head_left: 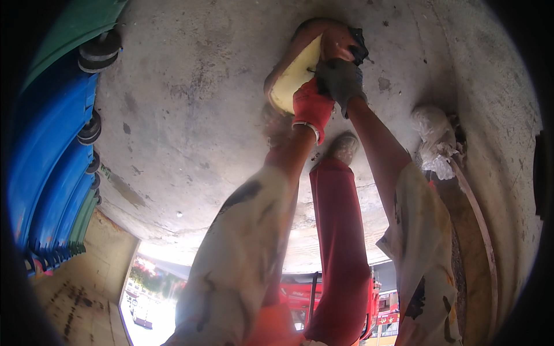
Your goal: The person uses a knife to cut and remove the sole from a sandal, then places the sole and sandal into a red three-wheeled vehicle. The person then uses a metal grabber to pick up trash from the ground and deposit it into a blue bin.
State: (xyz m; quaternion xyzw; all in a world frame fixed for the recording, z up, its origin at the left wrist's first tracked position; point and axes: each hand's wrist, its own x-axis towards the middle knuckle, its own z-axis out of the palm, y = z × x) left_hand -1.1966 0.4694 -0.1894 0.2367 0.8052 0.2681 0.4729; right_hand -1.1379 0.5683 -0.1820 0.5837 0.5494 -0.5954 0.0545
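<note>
A brown, rounded padded piece [337, 41] with a flat pale-yellow face [295, 76] lies tilted on the concrete at the top middle; it looks like a foam cushion with a brown cover. Ragged black material [359, 46] sticks out at its right end. My left hand [313, 106], in a red glove with a light band at the wrist, closes on its lower edge. Right beside it, my right hand [341, 82], in a dark grey glove, grips the same piece near that black end. The two gloves touch, and most of their fingertips are hidden.
Blue wheeled bins [55, 132] and a green one [72, 26] line the left side, their black wheels [99, 52] toward me. A crumpled whitish plastic bag [434, 135] lies on the right beside a long pole [476, 213]. My shoe [344, 147] stands below the hands. A red vehicle [297, 291] is behind.
</note>
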